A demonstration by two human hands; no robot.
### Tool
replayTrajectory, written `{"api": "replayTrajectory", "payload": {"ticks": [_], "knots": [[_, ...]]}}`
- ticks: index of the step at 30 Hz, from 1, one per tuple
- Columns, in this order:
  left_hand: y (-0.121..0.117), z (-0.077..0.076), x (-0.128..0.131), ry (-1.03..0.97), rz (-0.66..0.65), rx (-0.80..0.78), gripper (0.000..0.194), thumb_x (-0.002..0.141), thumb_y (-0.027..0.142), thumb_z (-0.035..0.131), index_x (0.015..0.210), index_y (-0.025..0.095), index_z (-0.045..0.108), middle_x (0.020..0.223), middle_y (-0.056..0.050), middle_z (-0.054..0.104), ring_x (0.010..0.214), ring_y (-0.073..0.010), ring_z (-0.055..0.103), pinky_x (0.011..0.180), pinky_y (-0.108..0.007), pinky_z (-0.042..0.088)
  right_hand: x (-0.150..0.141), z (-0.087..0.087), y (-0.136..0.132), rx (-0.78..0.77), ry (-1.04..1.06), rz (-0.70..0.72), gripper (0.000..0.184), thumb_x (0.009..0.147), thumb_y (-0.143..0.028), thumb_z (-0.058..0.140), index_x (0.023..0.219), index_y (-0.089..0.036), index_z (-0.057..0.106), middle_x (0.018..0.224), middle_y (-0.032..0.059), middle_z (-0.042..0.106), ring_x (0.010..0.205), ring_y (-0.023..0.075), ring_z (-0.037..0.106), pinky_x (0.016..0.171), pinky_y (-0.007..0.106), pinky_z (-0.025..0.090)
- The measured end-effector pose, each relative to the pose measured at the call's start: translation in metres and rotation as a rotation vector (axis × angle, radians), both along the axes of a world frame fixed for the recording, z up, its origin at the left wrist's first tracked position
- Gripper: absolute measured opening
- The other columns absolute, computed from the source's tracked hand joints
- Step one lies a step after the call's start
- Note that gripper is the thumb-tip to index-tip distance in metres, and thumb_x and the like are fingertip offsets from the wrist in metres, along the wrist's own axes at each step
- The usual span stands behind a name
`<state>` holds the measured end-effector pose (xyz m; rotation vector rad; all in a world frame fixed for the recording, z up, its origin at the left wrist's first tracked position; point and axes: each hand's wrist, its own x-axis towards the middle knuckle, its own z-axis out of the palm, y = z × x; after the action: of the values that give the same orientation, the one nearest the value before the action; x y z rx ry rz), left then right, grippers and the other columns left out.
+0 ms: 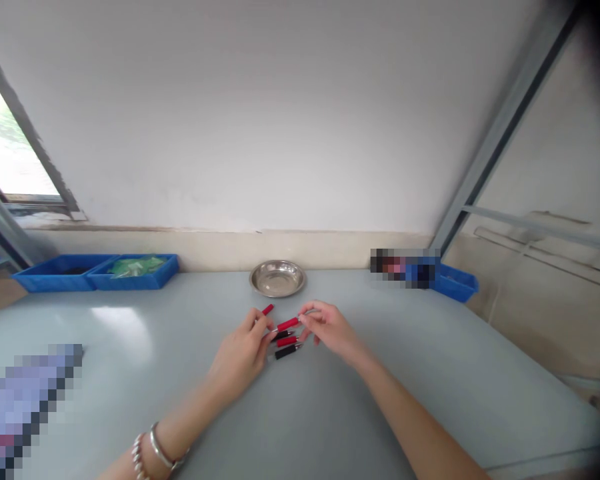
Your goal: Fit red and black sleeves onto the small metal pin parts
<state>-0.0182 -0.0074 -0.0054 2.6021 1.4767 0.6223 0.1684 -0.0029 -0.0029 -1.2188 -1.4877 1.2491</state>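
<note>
Between my two hands is a red pen point(287, 325), tilted slightly up to the right. My left hand point(247, 343) pinches its left end, and the fingertips of my right hand point(327, 327) close on its right end. Just below lie a black pen point(282, 336), another red pen point(287, 341) and a second black pen point(287, 352), roughly side by side on the table. One more red piece point(267, 309) shows behind my left fingers; its other end is hidden. A round steel dish point(277, 279) sits beyond my hands.
On the grey table point(300, 427), two blue trays stand at the back left, one tray point(65, 283) with dark contents, the other tray point(155, 277) with green plastic bags. A blue bin point(457, 283) is at the back right beside a blurred patch. Another blurred item point(25, 400) lies at left.
</note>
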Motion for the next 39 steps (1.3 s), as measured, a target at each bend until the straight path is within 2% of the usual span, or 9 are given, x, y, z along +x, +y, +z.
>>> {"api": "replayTrajectory", "payload": {"ticks": [5,12,18,24,31,39], "knots": [[-0.0015,0.0022,0.0008,-0.023,-0.006,0.005,0.025,0.088,0.027,0.026,0.09,0.018,0.048,0.091,-0.006,0.051,0.066,-0.0137,0.055,0.061,-0.027,0.045,0.0,-0.0004,-0.0005,-0.002,-0.021,0.013,0.014,0.073,-0.031,0.054,0.079,-0.019,0.05,0.057,-0.0016,0.061,0.052,0.0121,0.058,0.045,0.02,0.034],[-0.0009,0.0019,0.0,-0.02,-0.009,0.012,0.024,0.088,0.027,0.025,0.089,0.018,0.048,0.092,-0.006,0.051,0.067,-0.0135,0.055,0.062,-0.027,0.046,0.002,-0.0066,0.0033,0.003,-0.017,0.038,0.015,0.074,-0.032,0.053,0.077,-0.018,0.049,0.071,0.0016,0.065,0.047,0.0092,0.055,0.047,0.022,0.037],[-0.0015,0.0032,0.0008,0.014,0.004,0.009,0.024,0.088,0.026,0.024,0.089,0.018,0.047,0.092,-0.005,0.05,0.067,-0.0137,0.056,0.061,-0.026,0.046,0.0027,-0.0054,0.002,0.052,-0.051,0.051,0.018,0.075,-0.036,0.053,0.071,-0.018,0.05,0.064,-0.0008,0.058,0.048,0.0082,0.048,0.051,0.022,0.039],[-0.001,0.0038,0.0004,0.024,-0.009,0.013,0.024,0.088,0.024,0.024,0.089,0.019,0.047,0.092,-0.006,0.049,0.065,-0.0128,0.056,0.059,-0.025,0.046,0.0035,-0.0042,0.001,0.11,-0.146,0.076,0.022,0.079,-0.037,0.047,0.067,-0.018,0.049,0.058,-0.002,0.052,0.048,0.0081,0.043,0.048,0.021,0.034],[-0.0019,0.0042,0.0006,0.015,-0.003,0.024,0.025,0.087,0.025,0.025,0.089,0.018,0.048,0.093,-0.006,0.05,0.06,-0.013,0.055,0.054,-0.025,0.045,0.0047,-0.003,-0.0009,0.139,-0.248,0.077,0.035,0.08,-0.044,0.042,0.058,-0.018,0.046,0.053,-0.0019,0.051,0.047,0.0088,0.04,0.045,0.021,0.03],[-0.0004,0.0024,0.0004,0.026,-0.013,0.038,0.023,0.087,0.023,0.025,0.088,0.019,0.047,0.093,-0.006,0.051,0.06,-0.0125,0.055,0.053,-0.024,0.044,0.0046,-0.003,-0.0026,0.143,-0.276,0.08,0.038,0.082,-0.047,0.038,0.059,-0.018,0.046,0.052,-0.0017,0.05,0.046,0.0095,0.041,0.046,0.021,0.031]]}}
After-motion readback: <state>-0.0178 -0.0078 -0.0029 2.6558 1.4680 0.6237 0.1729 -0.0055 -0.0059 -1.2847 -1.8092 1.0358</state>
